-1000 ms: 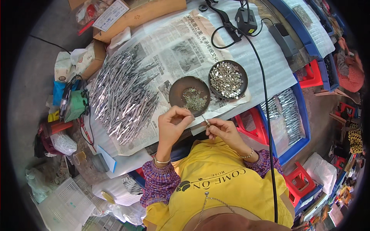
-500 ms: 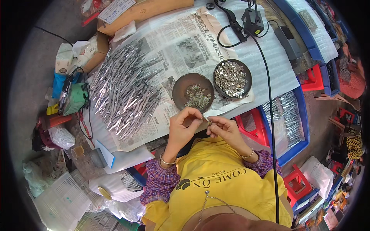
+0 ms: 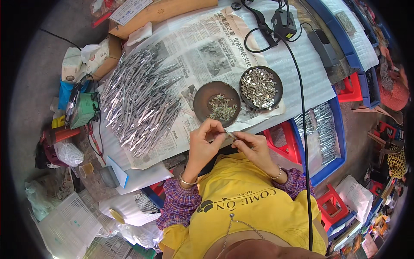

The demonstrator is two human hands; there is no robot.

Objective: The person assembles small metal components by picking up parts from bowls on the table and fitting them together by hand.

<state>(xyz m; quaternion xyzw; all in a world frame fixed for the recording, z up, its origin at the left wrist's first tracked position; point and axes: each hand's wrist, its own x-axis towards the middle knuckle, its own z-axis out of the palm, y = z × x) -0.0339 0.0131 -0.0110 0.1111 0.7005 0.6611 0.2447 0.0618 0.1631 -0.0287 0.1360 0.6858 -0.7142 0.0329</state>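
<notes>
My left hand (image 3: 207,140) and my right hand (image 3: 253,148) meet just in front of the table's near edge, each closed in a pinch. Between their fingertips is a small, thin metal piece (image 3: 230,134), mostly covered by the fingers, so its exact kind cannot be made out. Right beyond my left hand stands a round brown dish (image 3: 201,102) holding a heap of tiny metal pins (image 3: 222,108). To its right, a dark dish (image 3: 279,96) is full of small shiny metal discs (image 3: 258,88).
A wide pile of slender silvery metal strips (image 3: 140,101) covers the left of the newspaper (image 3: 209,56). A black cable (image 3: 300,95) runs down past my right arm. Blue trays (image 3: 343,142) and red stools (image 3: 332,207) stand at the right, a cardboard box (image 3: 113,56) at the left.
My right hand's fingers have shifted slightly around the small metal piece, which now shows less. My left hand has barely moved.
</notes>
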